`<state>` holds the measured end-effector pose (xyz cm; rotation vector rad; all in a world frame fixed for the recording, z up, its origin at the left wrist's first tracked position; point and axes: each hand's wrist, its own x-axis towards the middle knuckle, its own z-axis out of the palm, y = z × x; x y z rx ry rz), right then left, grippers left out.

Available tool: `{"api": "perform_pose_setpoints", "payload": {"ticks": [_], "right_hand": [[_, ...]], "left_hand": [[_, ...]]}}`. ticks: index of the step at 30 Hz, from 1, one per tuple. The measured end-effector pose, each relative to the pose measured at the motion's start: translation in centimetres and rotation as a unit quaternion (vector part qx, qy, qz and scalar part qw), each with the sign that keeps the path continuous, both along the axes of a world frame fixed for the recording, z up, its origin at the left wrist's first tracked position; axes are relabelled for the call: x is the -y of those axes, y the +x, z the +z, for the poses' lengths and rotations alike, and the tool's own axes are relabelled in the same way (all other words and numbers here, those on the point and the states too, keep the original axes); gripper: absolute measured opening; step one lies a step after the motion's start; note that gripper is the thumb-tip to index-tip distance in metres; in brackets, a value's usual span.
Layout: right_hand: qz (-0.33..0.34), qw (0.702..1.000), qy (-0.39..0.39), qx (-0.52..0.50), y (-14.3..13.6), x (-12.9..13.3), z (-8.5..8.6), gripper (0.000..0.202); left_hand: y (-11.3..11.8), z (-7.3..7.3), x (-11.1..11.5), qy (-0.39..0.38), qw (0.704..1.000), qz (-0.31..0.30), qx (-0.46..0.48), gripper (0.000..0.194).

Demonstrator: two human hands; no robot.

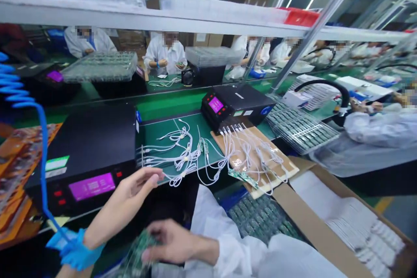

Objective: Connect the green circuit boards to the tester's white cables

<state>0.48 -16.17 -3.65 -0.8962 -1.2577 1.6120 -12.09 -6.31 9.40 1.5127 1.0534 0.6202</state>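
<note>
My left hand (140, 184), with a blue strap (76, 247) at its wrist, reaches over the front of the left black box (94, 152). Its fingers are stretched out, their tips close to white cables (182, 160) plugged into that box's side; whether they touch one I cannot tell. Lower down, my right hand (172, 241) is blurred by motion. Its thumb and fingers curve around green circuit boards (141, 249), which are smeared; how many it grips is unclear. Other circuit boards (243, 178) hang at the cable ends on the right.
A second black box (237, 102) with cables stands on the bench beside cardboard (276, 163). An open carton (289, 208) holds white packs. Trays of boards (299, 128) lie right, near a co-worker's sleeve (381, 126). A coiled blue cord (42, 139) hangs left; a shelf (163, 17) crosses above.
</note>
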Motion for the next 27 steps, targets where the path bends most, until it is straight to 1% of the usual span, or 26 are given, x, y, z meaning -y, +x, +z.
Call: {"api": "perform_pose_setpoints", "payload": {"ticks": [1, 2, 3, 5, 7, 9, 11, 12, 14, 15, 17, 19, 21, 24, 26, 27], "right_hand": [[-0.047, 0.995, -0.042, -0.073, 1.6, -1.4, 1.3, 0.035], [-0.103, 0.983, -0.068, -0.139, 3.3, -3.1, 2.9, 0.039], [-0.175, 0.964, -0.066, -0.189, 5.0, -5.0, 4.4, 0.044], [-0.285, 0.923, -0.046, -0.255, 8.1, -9.3, 7.3, 0.059], [-0.364, 0.890, -0.009, -0.274, 10.5, -14.0, 9.3, 0.063], [-0.433, 0.866, 0.053, -0.244, 12.1, -18.6, 10.1, 0.056], [-0.491, 0.850, 0.093, -0.170, 13.0, -22.7, 9.9, 0.046], [-0.510, 0.847, 0.092, -0.118, 13.2, -24.6, 9.6, 0.043], [-0.521, 0.852, 0.054, 0.003, 13.4, -27.7, 8.6, 0.044], [-0.513, 0.856, 0.028, 0.067, 13.4, -28.9, 8.1, 0.045], [-0.474, 0.860, -0.011, 0.189, 13.7, -30.9, 7.3, 0.047], [-0.423, 0.857, -0.019, 0.293, 14.7, -32.1, 6.7, 0.047], [-0.391, 0.843, -0.023, 0.370, 16.5, -32.6, 6.2, 0.047], [-0.386, 0.801, -0.066, 0.453, 19.7, -33.0, 5.7, 0.046], [-0.360, 0.783, -0.094, 0.499, 20.8, -33.5, 5.3, 0.040], [-0.347, 0.774, -0.103, 0.519, 20.9, -34.0, 5.0, 0.037]], "left_hand": [[1.3, 0.8, -1.6, -0.002, 1.000, 0.004, 0.020, 0.051], [2.8, 1.6, -3.2, -0.004, 0.999, 0.010, 0.041, 0.056], [4.5, 2.2, -4.7, -0.009, 0.998, 0.011, 0.066, 0.061], [8.5, 2.9, -7.9, -0.030, 0.992, -0.007, 0.120, 0.070], [12.6, 2.8, -11.2, -0.080, 0.984, -0.050, 0.154, 0.070], [16.1, 1.9, -14.5, -0.094, 0.978, -0.065, 0.173, 0.067], [18.9, 0.6, -17.8, -0.059, 0.984, -0.038, 0.166, 0.063], [19.8, -0.1, -19.4, -0.033, 0.987, -0.016, 0.154, 0.060], [21.1, -1.4, -22.0, -0.003, 0.991, 0.025, 0.128, 0.054], [21.4, -1.9, -23.1, -0.008, 0.993, 0.039, 0.116, 0.051], [21.5, -2.4, -24.8, -0.056, 0.993, 0.055, 0.086, 0.044], [21.2, -2.4, -26.2, -0.110, 0.990, 0.079, 0.050, 0.035], [20.6, -1.9, -27.5, -0.129, 0.985, 0.111, 0.033, 0.024], [19.7, -1.0, -29.5, -0.120, 0.975, 0.178, 0.063, 0.013], [19.2, -0.6, -30.4, -0.128, 0.961, 0.226, 0.090, 0.014], [19.1, -0.6, -30.7, -0.137, 0.955, 0.242, 0.100, 0.016]]}}
